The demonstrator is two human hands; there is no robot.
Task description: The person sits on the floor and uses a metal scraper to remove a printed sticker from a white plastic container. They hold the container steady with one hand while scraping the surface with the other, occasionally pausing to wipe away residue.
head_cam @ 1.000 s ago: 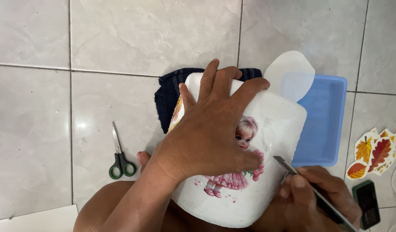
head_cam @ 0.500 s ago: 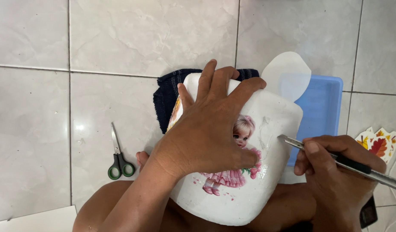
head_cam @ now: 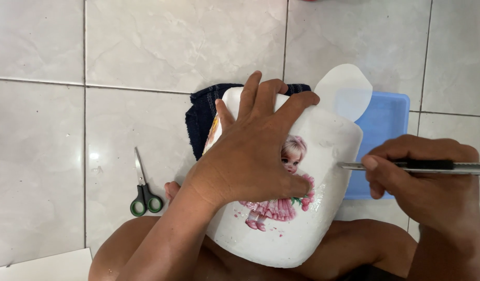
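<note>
A white pot (head_cam: 302, 229) bearing a doll picture is being steadied on the lap by the spread left hand (head_cam: 253, 156), while a utility knife (head_cam: 422, 166), pinched in the right hand's (head_cam: 424, 187) grip, is being held touching its side.

The setting is a home floor used as a craft workspace. Indicators: large glossy white floor tiles (head_cam: 146, 41) with grout lines, the person seated directly on them, scissors (head_cam: 143, 192), a blue plastic tray (head_cam: 385, 119) and a dark cloth (head_cam: 201, 117) laid on the floor.

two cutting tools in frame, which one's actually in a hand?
The slim metal knife, in the right hand. The green-handled scissors lie untouched on the floor.
</note>
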